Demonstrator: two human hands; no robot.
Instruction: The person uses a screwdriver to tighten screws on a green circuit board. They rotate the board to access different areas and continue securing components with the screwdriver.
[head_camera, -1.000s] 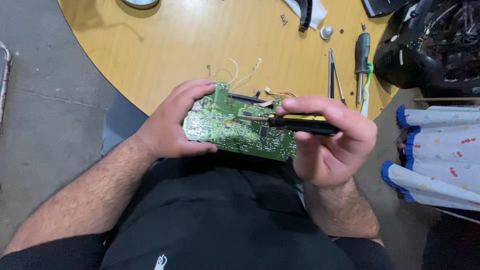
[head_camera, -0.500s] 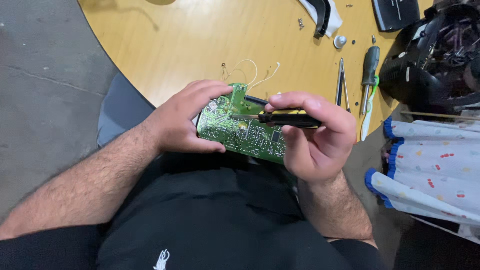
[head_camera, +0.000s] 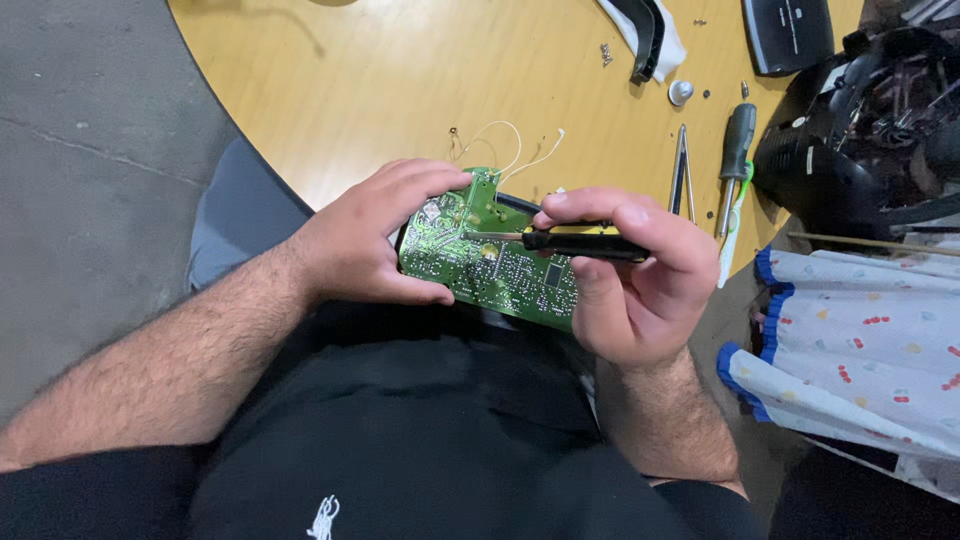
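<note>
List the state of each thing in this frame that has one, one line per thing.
Left hand: closed around the circuit board's edge.
Right hand: gripping the screwdriver.
Circuit board: bare, held above the lap, solder side up.
Black-and-yellow screwdriver: lying flat, tip on the board.
Green-handled screwdriver: lying loose on the table.
Black device: casing open.

One head-worn camera looks steeply down, close over lap and table edge (head_camera: 300, 190).

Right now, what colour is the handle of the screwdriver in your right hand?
Black with yellow, seen in the head view: the screwdriver in the right hand.
</note>
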